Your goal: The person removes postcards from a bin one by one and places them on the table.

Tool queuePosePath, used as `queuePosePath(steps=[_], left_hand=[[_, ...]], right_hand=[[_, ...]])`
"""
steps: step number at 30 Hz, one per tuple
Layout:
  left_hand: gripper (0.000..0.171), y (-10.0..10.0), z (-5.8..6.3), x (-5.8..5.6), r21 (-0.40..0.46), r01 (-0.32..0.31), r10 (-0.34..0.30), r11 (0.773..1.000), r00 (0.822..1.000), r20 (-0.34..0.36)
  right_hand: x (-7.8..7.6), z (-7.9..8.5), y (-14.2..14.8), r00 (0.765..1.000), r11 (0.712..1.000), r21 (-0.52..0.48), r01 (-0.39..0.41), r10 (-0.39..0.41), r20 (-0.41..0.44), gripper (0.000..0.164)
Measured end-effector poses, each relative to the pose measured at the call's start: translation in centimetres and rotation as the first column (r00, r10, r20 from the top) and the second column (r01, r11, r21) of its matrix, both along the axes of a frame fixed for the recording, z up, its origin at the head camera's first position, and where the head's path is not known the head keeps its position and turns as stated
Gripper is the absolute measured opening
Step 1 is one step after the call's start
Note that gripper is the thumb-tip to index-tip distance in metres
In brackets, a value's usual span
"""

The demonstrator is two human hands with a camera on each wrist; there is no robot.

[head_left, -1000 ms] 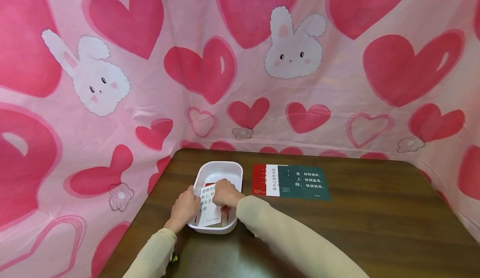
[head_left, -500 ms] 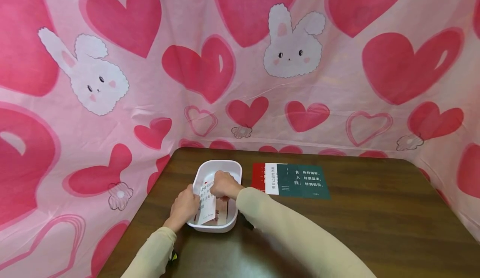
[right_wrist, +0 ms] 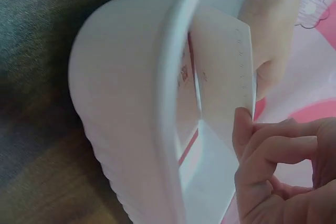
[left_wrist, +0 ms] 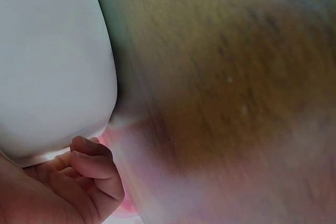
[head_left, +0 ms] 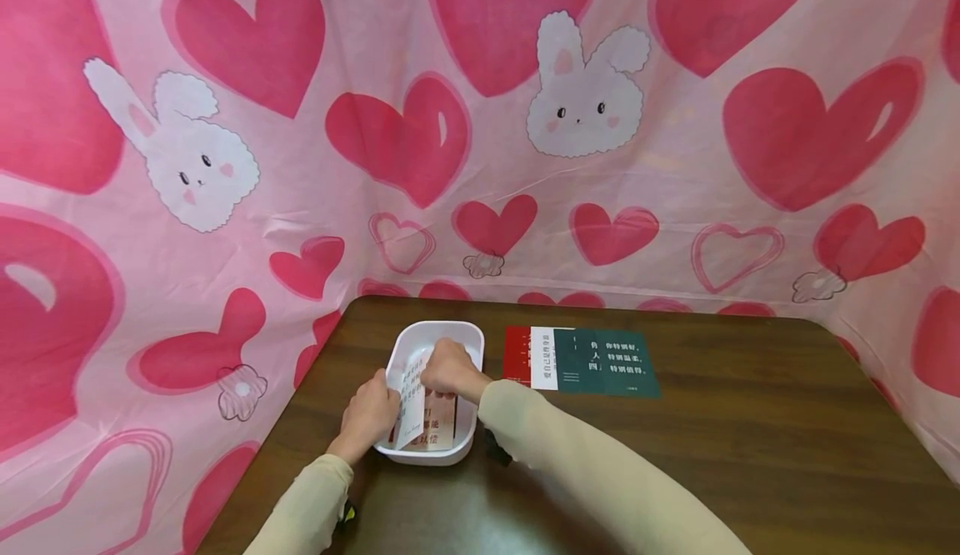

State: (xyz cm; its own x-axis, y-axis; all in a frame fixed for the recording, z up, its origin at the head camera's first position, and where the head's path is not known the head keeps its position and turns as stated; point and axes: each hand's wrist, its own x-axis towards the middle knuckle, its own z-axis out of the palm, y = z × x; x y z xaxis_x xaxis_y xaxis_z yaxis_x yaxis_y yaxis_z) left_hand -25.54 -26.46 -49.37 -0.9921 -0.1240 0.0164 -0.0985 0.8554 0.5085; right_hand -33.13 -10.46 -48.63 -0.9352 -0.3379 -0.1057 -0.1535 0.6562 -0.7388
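Note:
A white plastic basin (head_left: 432,457) with rounded corners stands on the table and holds paper cards. My left hand (head_left: 369,412) grips its left rim; in the left wrist view, curled fingers (left_wrist: 100,169) lie against the outer wall. Inside, my right hand (head_left: 452,369) pinches the edge of a white card (head_left: 409,405) printed with dark characters. That card stands tilted on edge, leaning toward the left wall. Under it lies a cream card (head_left: 440,430) with reddish-brown characters. The right wrist view shows thumb and finger on the raised card's edge (right_wrist: 226,66).
Right of the basin, a red card (head_left: 516,363), a white card (head_left: 544,359) and dark green cards (head_left: 615,363) lie overlapping on the brown wooden table (head_left: 712,438). A pink curtain (head_left: 495,172) with hearts and rabbits hangs behind and at the sides.
The white card has turned from lying nearly flat to standing tilted leftward, uncovering the cream card beneath. My right hand has shifted slightly up with it; the left hand keeps its hold on the rim.

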Motion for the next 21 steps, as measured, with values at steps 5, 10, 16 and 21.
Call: queuePosePath(steps=[5, 10, 16, 21], left_hand=[[0.029, 0.1, -0.1, 0.0, 0.0, 0.0, 0.0, 1.0, 1.0, -0.002], [0.031, 0.1, -0.1, 0.1, 0.004, 0.002, -0.002, 1.0, 1.0, 0.011], [0.033, 0.0, 0.1, 0.1, -0.004, 0.012, -0.012, 1.0, 1.0, 0.024], [0.031, -0.1, -0.1, 0.1, -0.007, 0.007, -0.007, 1.0, 1.0, 0.015]], right_hand=[[1.5, 1.1, 0.7, 1.0, 0.998, -0.069, 0.013, -0.013, 0.0, 0.025], [4.5, 4.8, 1.9, 0.998, 0.991, -0.121, 0.056, -0.054, 0.018, 0.02], [5.1, 5.7, 2.9, 0.997, 0.989, -0.13, 0.071, -0.072, -0.003, 0.018], [4.5, 5.3, 3.7, 0.995, 0.984, -0.157, 0.083, -0.09, -0.037, 0.018]])
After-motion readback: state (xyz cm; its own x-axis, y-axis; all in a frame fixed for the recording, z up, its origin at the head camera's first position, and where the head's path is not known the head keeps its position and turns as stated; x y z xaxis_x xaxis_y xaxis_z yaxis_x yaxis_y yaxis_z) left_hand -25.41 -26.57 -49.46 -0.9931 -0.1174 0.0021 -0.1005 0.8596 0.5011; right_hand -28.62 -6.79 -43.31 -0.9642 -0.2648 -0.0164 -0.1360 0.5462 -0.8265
